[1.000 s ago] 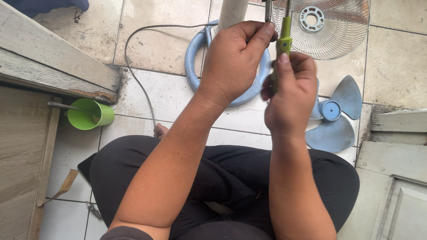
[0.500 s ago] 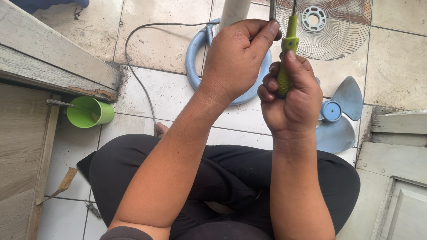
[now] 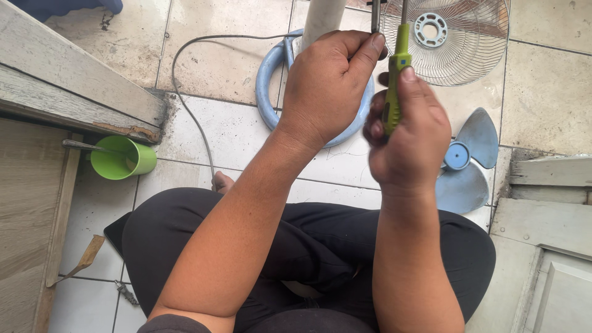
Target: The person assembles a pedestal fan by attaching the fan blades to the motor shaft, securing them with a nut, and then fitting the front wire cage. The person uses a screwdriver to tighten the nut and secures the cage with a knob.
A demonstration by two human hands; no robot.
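My right hand grips a green-handled screwdriver upright, its metal shaft pointing up out of the top of the view. My left hand is closed around a dark part at the top edge, next to the white pole of a standing fan; what it holds is mostly hidden. Below the hands lies the fan's round blue base on the tiled floor. I sit cross-legged in black trousers.
A wire fan guard lies top right, a blue fan blade right of my knee. A grey cable loops left of the base. A green cup holding a tool sits by the wooden step at left.
My right hand has shifted slightly on the screwdriver, regripping the handle higher. The left hand has stayed at the part by the pole.
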